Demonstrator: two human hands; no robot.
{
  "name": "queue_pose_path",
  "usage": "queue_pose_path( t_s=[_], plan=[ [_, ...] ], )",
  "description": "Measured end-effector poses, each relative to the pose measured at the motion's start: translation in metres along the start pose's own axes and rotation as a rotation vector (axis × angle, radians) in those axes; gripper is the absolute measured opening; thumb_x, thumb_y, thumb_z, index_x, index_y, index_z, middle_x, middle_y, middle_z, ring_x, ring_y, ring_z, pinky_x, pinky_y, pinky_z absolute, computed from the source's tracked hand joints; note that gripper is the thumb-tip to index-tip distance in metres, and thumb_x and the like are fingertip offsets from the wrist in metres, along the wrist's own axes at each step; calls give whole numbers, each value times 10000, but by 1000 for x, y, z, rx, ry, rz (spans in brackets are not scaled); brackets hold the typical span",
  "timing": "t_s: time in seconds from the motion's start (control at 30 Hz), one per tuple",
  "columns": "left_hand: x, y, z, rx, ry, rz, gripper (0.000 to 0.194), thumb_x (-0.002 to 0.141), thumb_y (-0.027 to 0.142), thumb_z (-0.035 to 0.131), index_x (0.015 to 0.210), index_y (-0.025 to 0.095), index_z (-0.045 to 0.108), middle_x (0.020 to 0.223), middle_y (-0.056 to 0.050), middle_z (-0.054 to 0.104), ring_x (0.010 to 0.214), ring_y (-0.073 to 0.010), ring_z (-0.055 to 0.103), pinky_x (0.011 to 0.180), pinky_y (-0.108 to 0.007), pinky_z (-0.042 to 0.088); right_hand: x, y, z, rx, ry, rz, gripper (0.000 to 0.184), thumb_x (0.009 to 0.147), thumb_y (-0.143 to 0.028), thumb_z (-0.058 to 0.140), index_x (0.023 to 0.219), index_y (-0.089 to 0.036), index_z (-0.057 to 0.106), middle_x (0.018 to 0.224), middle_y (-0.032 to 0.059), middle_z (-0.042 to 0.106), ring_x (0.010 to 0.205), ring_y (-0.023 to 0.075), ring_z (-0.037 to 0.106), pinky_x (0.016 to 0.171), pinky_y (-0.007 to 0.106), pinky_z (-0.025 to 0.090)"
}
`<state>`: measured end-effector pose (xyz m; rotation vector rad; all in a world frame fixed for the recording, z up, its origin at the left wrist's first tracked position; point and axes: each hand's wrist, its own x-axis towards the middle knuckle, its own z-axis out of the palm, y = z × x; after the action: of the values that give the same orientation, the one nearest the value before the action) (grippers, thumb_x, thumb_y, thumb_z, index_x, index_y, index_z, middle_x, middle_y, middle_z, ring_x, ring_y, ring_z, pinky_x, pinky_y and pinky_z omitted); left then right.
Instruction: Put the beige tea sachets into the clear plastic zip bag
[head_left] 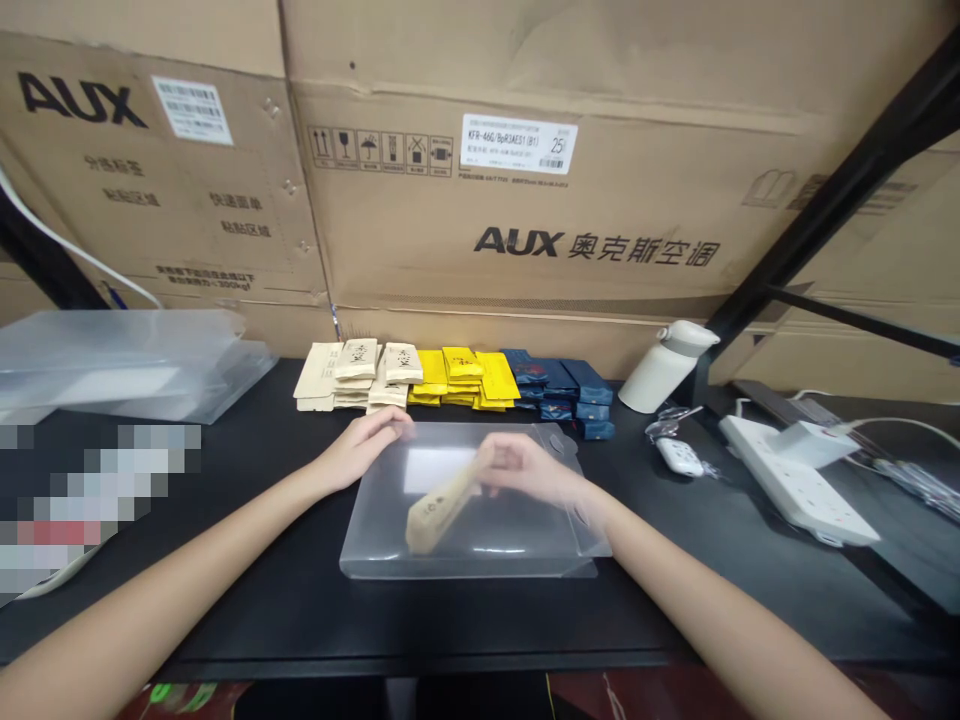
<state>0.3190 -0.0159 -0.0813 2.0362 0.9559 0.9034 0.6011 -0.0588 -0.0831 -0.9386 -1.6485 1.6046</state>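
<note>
A clear plastic document case (375,545) lies flat on the black desk, its flap end at the right. Through that end my right hand (525,468) reaches inside, its fingers closed on one end of a beige paper packet (439,512). The packet lies slantwise and shows through the plastic. At the case's far left corner, my left hand (367,445) has its fingers curled on the edge. Behind the case stand piles of beige packets (356,365), yellow packets (461,375) and dark blue packets (559,385).
More clear plastic cases (135,350) are stacked at the left. A white flask (664,370), a white earphone case (681,457) and a power strip (799,480) with cables stand at the right. Large cardboard boxes (405,230) form the back wall.
</note>
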Motion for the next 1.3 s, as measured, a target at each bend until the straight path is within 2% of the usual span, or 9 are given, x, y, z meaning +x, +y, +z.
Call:
queue_pose_path(
  t_s=[0.13,0.23,0.4,0.47,0.57,0.73,0.97,1.3],
  plan=[
    [-2,1,1,-4,0,-5,224,917,336,448,923,215,637,930,-40,699,942,-242,635,868,-372,491,0,1,8,-208,36,-91,140,821,-293,700,885,-168,708,912,52,706,741,135,650,564,236,540],
    [-4,5,4,-11,-2,2,216,927,335,456,938,217,636,933,-38,700,945,-242,630,867,-378,496,-1,1,11,-274,64,-119,143,839,-302,669,906,-184,713,899,45,704,671,125,618,521,236,512],
    [-5,10,6,-5,-44,23,199,907,284,441,958,216,621,957,-40,692,957,-238,628,871,-386,501,-5,0,15,-499,209,-204,97,859,-287,658,892,-203,692,850,28,692,687,134,593,578,255,464],
    [-5,10,5,-10,-77,36,234,859,217,419,984,215,616,994,-42,688,980,-235,631,885,-386,502,-7,2,15,-555,229,-211,99,868,-298,651,898,-209,686,854,27,686,708,144,588,589,262,451],
    [-5,10,4,-25,-105,45,305,807,177,396,1014,212,617,1035,-45,686,1011,-234,633,909,-384,501,-8,6,13,-587,224,-238,74,846,-203,628,904,-221,669,871,22,679,700,144,586,571,258,444],
    [-5,9,4,-25,-109,28,264,844,206,398,1004,204,608,1010,-52,679,999,-231,636,904,-380,504,-6,8,13,-577,201,-253,121,824,-138,588,890,-213,655,858,13,671,653,123,574,559,243,442],
    [-5,11,4,3,-133,24,239,867,213,393,1006,201,587,1010,-47,667,997,-223,625,917,-392,482,-2,2,10,-266,29,-157,39,788,-187,669,820,-165,663,784,6,671,665,115,595,611,239,482],
    [-5,12,4,-10,-132,13,219,893,268,408,999,192,583,1007,-54,653,995,-224,614,921,-385,470,-1,0,14,-278,77,-136,126,820,-259,698,880,-149,686,849,33,697,732,127,624,654,255,492]
  ],
)
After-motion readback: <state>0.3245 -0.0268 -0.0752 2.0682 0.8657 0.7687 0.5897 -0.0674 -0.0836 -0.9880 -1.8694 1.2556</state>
